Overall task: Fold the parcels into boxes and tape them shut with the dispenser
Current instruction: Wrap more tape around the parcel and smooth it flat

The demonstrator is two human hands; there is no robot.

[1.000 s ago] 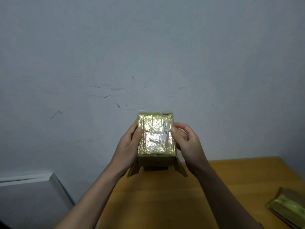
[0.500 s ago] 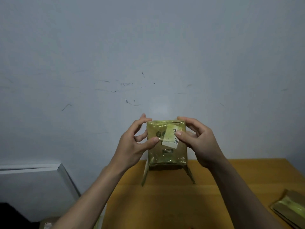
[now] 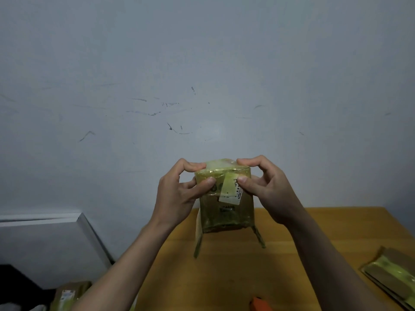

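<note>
The left hand (image 3: 177,194) pinches the left top corner and the right hand (image 3: 267,189) pinches the right one of a tape-wrapped box (image 3: 225,209) held upright between them above the wooden table (image 3: 280,261), long axis vertical, loose flaps hanging downward.

Box (image 3: 225,209): yellow-green, glossy with tape, bearing a pale label (image 3: 231,189) with dark print. Counter (image 3: 224,277): warm orange-brown wood. Wall (image 3: 202,63): pale blue-grey, flecked with dark scuff marks. Flattened parcel (image 3: 390,279), near right: brown with yellow-green bands. Object (image 3: 258,305) at near edge: bright orange.
</note>
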